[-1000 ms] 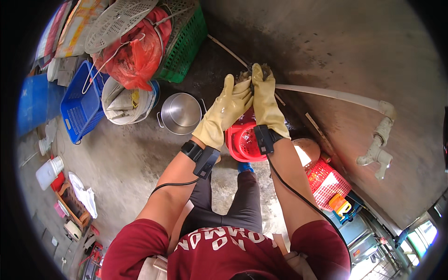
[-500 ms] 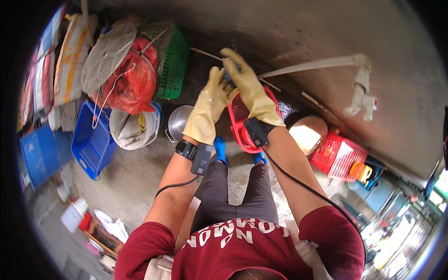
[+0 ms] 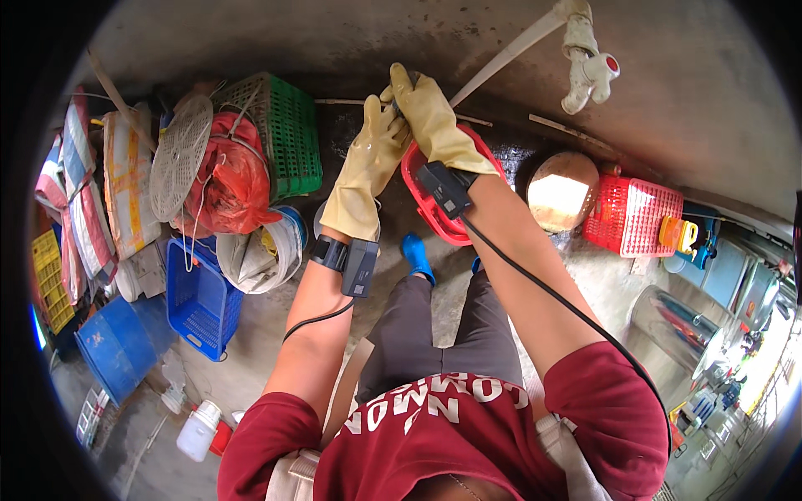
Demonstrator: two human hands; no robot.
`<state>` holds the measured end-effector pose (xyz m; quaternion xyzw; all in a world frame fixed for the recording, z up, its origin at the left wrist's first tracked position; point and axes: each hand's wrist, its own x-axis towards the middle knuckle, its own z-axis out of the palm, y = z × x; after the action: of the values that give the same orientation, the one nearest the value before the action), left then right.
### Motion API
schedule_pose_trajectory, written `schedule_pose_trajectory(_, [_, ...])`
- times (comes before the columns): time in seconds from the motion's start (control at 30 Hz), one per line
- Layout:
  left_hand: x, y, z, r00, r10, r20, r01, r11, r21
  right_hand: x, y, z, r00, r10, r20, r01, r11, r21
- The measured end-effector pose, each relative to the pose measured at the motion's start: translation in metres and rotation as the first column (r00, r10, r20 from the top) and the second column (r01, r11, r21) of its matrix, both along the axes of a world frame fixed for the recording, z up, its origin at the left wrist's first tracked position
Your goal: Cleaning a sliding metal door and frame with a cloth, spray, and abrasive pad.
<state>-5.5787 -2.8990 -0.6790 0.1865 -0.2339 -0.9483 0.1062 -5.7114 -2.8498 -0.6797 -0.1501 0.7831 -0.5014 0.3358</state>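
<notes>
Both my hands wear cream rubber gloves and meet above the far side of a red plastic basin (image 3: 415, 190). My right hand (image 3: 432, 121) is closed, its fingers bent around a small dark thing (image 3: 398, 108) that I cannot make out. My left hand (image 3: 368, 171) touches it from the left, with its palm turned up, thumb raised and fingers apart. The right glove and forearm cover part of the basin.
A white tap (image 3: 589, 77) juts from the wall at the upper right. A round lid (image 3: 561, 190) and a red crate (image 3: 639, 215) stand right of the basin. To the left are a green basket (image 3: 292, 138), a white bucket (image 3: 266, 255) and a blue crate (image 3: 200, 292).
The view has shifted, so the tap sits higher and the things on the left lie farther right. Both hands stay together over the basin, their fingers slightly rearranged around the dark thing.
</notes>
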Motion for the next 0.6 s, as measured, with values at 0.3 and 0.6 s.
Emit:
schedule_pose_trajectory(0.3, [-0.018,0.036,0.050,0.989,-0.031,0.144,0.065,0.969,-0.240,0.011,0.072,0.059,0.985,0.068,0.157,0.043,0.787,-0.615])
schedule_pose_trajectory(0.6, [-0.064,0.190,0.050,0.896,-0.042,0.441,0.189,0.937,-0.294,0.040,0.293,0.069,0.946,-0.324,-0.007,0.290,0.854,-0.431])
